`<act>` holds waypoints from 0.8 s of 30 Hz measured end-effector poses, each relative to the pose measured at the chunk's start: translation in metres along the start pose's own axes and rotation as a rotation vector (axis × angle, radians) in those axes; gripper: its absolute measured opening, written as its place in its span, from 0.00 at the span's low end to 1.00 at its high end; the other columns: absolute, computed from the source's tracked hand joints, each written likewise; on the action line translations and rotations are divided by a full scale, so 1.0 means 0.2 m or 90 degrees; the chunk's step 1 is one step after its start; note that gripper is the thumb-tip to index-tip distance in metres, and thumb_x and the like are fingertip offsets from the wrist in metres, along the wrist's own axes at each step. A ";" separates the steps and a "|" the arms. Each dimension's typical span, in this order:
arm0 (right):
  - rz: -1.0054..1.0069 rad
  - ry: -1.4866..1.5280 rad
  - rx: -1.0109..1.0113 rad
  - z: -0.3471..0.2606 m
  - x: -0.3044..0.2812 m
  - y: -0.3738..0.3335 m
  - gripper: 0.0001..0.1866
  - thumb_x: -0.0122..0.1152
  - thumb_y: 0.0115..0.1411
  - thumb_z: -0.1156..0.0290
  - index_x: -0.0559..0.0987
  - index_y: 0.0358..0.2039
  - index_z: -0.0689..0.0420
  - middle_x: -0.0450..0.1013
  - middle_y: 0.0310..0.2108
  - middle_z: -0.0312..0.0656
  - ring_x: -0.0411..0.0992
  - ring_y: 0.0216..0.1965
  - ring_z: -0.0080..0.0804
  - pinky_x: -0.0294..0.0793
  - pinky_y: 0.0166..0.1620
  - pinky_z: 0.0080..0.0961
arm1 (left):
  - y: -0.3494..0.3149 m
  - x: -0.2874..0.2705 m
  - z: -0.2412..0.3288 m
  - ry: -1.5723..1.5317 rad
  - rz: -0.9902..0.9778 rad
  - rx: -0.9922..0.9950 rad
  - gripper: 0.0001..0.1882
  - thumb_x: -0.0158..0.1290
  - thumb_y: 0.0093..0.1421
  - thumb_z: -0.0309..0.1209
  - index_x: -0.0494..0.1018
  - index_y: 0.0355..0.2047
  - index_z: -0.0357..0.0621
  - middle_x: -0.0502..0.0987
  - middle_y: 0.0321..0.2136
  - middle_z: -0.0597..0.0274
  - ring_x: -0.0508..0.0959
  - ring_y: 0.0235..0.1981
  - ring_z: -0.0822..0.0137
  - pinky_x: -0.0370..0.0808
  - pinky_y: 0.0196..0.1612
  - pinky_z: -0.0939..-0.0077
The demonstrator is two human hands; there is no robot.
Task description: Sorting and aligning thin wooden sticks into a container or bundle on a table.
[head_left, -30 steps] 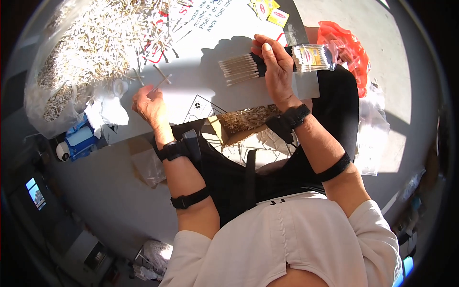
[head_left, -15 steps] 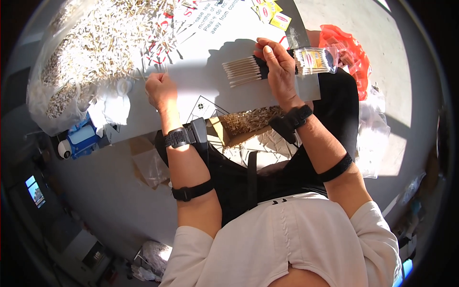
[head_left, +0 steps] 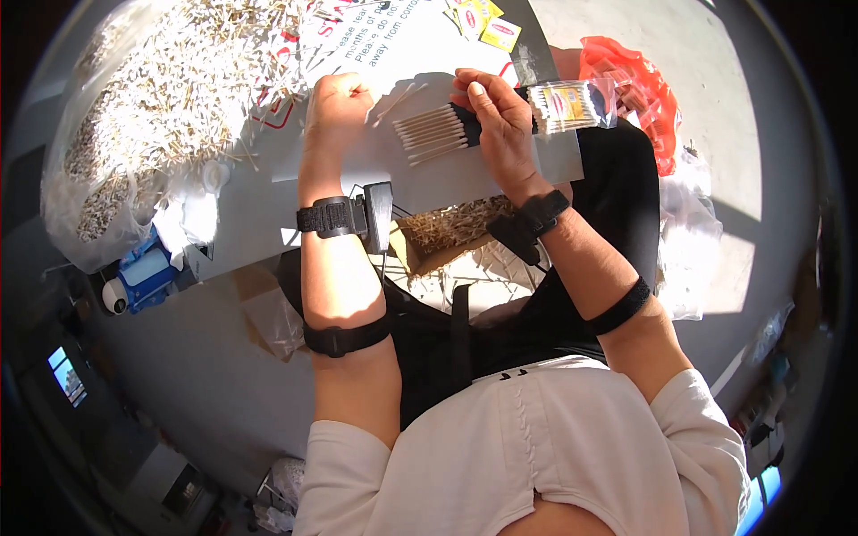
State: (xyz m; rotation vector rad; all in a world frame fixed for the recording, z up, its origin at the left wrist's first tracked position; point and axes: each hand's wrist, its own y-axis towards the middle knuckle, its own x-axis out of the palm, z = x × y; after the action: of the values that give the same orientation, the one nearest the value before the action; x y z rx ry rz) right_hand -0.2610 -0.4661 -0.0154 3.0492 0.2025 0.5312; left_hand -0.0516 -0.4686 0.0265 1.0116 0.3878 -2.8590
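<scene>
My left hand point(head_left: 340, 105) is closed in a pinch over the white table surface point(head_left: 393, 170). Two or so cotton swabs point(head_left: 399, 103) slant out by its fingertips. To its right, a row of cotton swabs point(head_left: 431, 134) lies side by side on a black strip point(head_left: 469, 127). My right hand point(head_left: 502, 125) covers part of that strip, thumb up and fingers curled in; whatever its fingertips hold cannot be made out. Just beyond it lies a clear packet of swabs point(head_left: 565, 105) with a yellow label.
A big heap of loose cotton swabs point(head_left: 179, 98) fills a clear bag point(head_left: 55, 201) at the left. Yellow labels point(head_left: 500, 34) lie at the far edge. A red plastic bag point(head_left: 657, 112) stands to the right. Below the table sits a box point(head_left: 411, 250) with more swabs. A blue packet point(head_left: 147, 272) is at the left corner.
My left hand has moved away from the heap, up and to the right, with swabs at its fingertips. My right hand stays over the black strip; the whole view has shifted slightly.
</scene>
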 end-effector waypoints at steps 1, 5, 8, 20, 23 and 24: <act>0.001 0.001 -0.001 0.00 0.00 0.00 0.10 0.50 0.67 0.73 0.75 0.43 0.64 0.73 0.39 0.38 0.71 0.41 0.21 0.75 0.47 0.20 | 0.03 -0.02 -0.01 0.004 0.029 0.030 0.05 0.51 0.51 0.25 0.71 0.20 0.37 0.68 0.13 0.63 0.65 0.17 0.75 0.64 0.23 0.78; 0.000 0.000 -0.002 0.00 0.01 0.00 0.10 0.50 0.67 0.73 0.75 0.43 0.65 0.73 0.39 0.39 0.71 0.41 0.21 0.75 0.46 0.20 | 0.01 -0.08 -0.07 -0.033 0.027 0.000 0.04 0.53 0.49 0.25 0.72 0.20 0.38 0.67 0.14 0.68 0.63 0.17 0.78 0.63 0.23 0.80; 0.003 0.004 -0.002 0.00 0.01 0.00 0.10 0.50 0.67 0.73 0.75 0.43 0.65 0.73 0.39 0.39 0.71 0.40 0.21 0.75 0.46 0.20 | -0.03 -0.05 -0.09 -0.071 0.014 0.049 0.04 0.54 0.47 0.26 0.73 0.21 0.38 0.72 0.15 0.67 0.67 0.17 0.76 0.65 0.23 0.78; 0.007 0.037 0.014 0.00 0.01 0.00 0.10 0.51 0.66 0.73 0.75 0.43 0.65 0.73 0.38 0.38 0.71 0.39 0.20 0.73 0.46 0.18 | -0.13 0.11 0.02 0.188 0.084 0.093 0.02 0.57 0.46 0.24 0.76 0.22 0.42 0.77 0.22 0.58 0.77 0.30 0.62 0.72 0.33 0.69; 0.004 0.009 0.029 -0.01 0.00 0.00 0.10 0.52 0.66 0.74 0.75 0.43 0.66 0.73 0.39 0.37 0.71 0.39 0.21 0.72 0.46 0.17 | -0.13 0.14 0.03 0.174 0.121 0.098 0.06 0.59 0.47 0.22 0.76 0.27 0.38 0.74 0.22 0.63 0.73 0.23 0.73 0.70 0.29 0.79; 0.005 0.009 0.029 -0.01 0.00 0.00 0.10 0.52 0.66 0.74 0.75 0.43 0.66 0.73 0.39 0.37 0.71 0.39 0.21 0.72 0.46 0.17 | -0.13 0.15 0.03 0.174 0.120 0.098 0.06 0.59 0.47 0.22 0.76 0.27 0.38 0.74 0.22 0.63 0.73 0.23 0.73 0.70 0.29 0.79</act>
State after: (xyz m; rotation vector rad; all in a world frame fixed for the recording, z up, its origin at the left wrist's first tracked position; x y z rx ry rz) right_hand -0.2609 -0.4657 -0.0134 3.0932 0.2056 0.5563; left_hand -0.0825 -0.4458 0.0185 1.3919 0.0830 -2.6215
